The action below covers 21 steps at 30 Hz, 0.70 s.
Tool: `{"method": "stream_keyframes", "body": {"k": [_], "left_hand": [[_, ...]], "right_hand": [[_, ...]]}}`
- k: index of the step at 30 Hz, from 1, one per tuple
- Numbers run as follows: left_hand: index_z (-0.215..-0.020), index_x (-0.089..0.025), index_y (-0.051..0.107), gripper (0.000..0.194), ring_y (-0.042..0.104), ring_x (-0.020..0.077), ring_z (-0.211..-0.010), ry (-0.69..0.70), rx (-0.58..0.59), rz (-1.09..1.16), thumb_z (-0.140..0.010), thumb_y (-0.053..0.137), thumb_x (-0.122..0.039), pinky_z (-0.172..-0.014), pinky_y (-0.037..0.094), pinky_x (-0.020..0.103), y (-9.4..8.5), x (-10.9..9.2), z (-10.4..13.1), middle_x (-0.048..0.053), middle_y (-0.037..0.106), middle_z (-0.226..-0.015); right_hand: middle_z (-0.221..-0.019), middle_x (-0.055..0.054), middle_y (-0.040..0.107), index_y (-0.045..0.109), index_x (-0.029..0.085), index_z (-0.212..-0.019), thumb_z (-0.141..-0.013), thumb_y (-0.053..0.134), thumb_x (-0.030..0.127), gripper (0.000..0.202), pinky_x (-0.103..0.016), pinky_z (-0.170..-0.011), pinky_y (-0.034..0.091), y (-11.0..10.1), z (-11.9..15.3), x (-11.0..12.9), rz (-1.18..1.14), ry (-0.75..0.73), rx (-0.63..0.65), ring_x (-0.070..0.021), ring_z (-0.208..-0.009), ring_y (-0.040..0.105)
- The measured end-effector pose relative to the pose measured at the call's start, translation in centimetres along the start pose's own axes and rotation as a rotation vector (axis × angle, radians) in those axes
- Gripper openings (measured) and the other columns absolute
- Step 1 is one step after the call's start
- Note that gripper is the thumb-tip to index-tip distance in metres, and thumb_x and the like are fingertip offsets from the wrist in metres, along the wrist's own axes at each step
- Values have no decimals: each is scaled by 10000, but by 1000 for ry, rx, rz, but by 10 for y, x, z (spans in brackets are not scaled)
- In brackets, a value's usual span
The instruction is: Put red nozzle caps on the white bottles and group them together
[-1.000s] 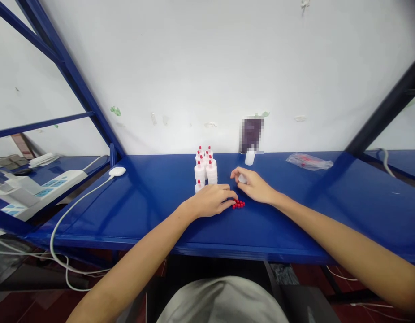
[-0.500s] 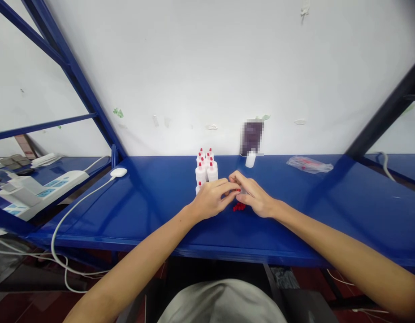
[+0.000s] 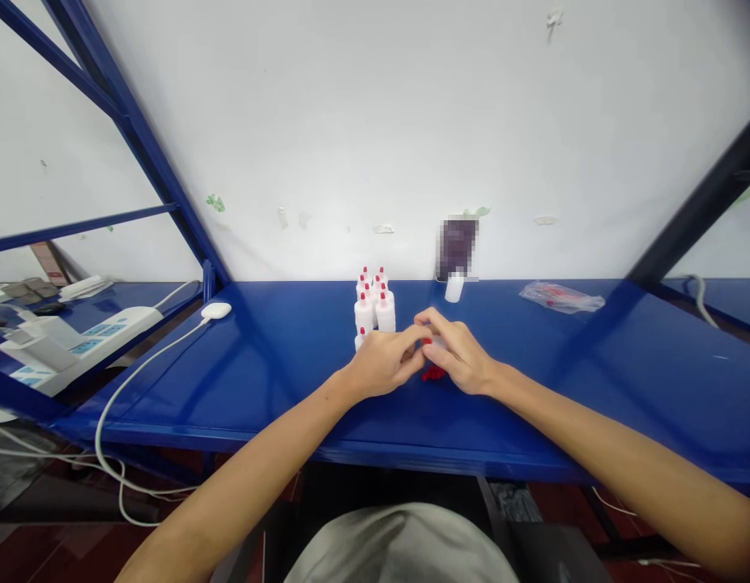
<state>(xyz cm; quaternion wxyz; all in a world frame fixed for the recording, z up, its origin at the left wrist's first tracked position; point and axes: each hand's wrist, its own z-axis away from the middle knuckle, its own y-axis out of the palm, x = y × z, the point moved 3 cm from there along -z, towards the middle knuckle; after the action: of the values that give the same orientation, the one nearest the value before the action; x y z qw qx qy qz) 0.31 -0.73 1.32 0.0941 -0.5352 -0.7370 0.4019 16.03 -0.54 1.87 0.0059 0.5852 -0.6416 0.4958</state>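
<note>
My left hand (image 3: 385,358) and my right hand (image 3: 461,356) meet over the front middle of the table. A small red cap (image 3: 427,342) shows between the fingertips of my left hand, which are bent in a pinch. My right hand curls around a small whitish piece (image 3: 436,342), mostly covered by its fingers; its exact kind cannot be made out. Just below the hands lies a pile of loose red caps (image 3: 434,373). Left of them stand several white squeeze bottles (image 3: 384,312) with red-tipped nozzles, the nearest partly hidden by my left hand.
Toward the back of the blue table (image 3: 290,364), a white cylinder (image 3: 453,288) stands before a blurred dark panel (image 3: 457,247). A clear plastic bag (image 3: 560,297) lies back right. On the left are a white puck with a cable (image 3: 215,311) and a power strip (image 3: 108,336).
My fingertips have shifted slightly around the red cap, and my left hand's fingers are bent a little more. The bottles and the pile of caps look the same.
</note>
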Motion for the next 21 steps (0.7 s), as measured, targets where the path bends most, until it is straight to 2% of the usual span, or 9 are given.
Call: {"method": "stream_keyframes", "body": {"k": [3, 5, 7, 9, 11, 13, 16, 21], "left_hand": [[-971, -177, 551, 149, 424, 70, -471, -33, -204, -47, -928, 453, -280, -520, 354, 196, -28, 8, 1, -63, 497, -578], [-892, -175, 549, 138, 433, 78, -505, -86, -269, -102, -899, 483, -296, -532, 356, 203, -50, 17, 2, -50, 496, -606], [-846, -172, 560, 130, 425, 81, -517, -179, -206, -154, -873, 521, -293, -538, 349, 206, -68, 28, 3, -54, 468, -594], [-848, -171, 596, 129, 406, 79, -503, -261, -61, -181, -858, 547, -290, -538, 333, 207, -77, 36, 4, -64, 441, -567], [-832, -170, 628, 137, 396, 76, -488, -311, 66, -204, -846, 567, -292, -534, 316, 210, -80, 41, 5, -65, 438, -549], [-814, -171, 649, 143, 405, 78, -482, -336, 128, -222, -836, 577, -291, -535, 306, 213, -78, 42, 6, -60, 459, -542], [-816, -177, 674, 147, 446, 86, -489, -361, 150, -231, -834, 579, -287, -546, 311, 217, -75, 41, 7, -48, 521, -548], [-833, -182, 694, 180, 556, 109, -566, -406, 195, -184, -856, 571, -311, -588, 369, 225, -74, 42, 8, -4, 669, -677]], "right_hand": [[-645, 50, 488, 442, 228, -1060, -931, 432, 358, 183, -292, -590, 373, -9, -2, -10, -35, 75, -145, -147, -559, 464], [-676, 38, 484, 450, 236, -1042, -900, 454, 290, 151, -297, -609, 392, -24, -7, -23, -71, 121, -279, -155, -605, 486], [-773, 15, 512, 442, 252, -1014, -807, 481, 194, 219, -304, -649, 415, -45, -16, -40, -118, 127, -399, -167, -699, 514], [-824, 6, 508, 414, 264, -968, -712, 495, 126, 302, -305, -668, 425, -70, -28, -62, -135, 165, -526, -171, -755, 521], [-792, 12, 479, 394, 262, -921, -664, 496, 100, 321, -312, -687, 429, -93, -43, -86, -155, 208, -639, -165, -744, 521], [-750, 19, 469, 375, 261, -908, -674, 489, 114, 299, -315, -681, 429, -108, -59, -108, -205, 238, -705, -160, -711, 526], [-716, 28, 476, 349, 262, -895, -700, 481, 162, 256, -301, -618, 417, -115, -79, -134, -262, 275, -716, -152, -652, 515], [-652, 42, 501, 360, 261, -897, -657, 475, 168, 282, -273, -536, 385, -104, -91, -160, -252, 388, -665, -151, -589, 501]]}}
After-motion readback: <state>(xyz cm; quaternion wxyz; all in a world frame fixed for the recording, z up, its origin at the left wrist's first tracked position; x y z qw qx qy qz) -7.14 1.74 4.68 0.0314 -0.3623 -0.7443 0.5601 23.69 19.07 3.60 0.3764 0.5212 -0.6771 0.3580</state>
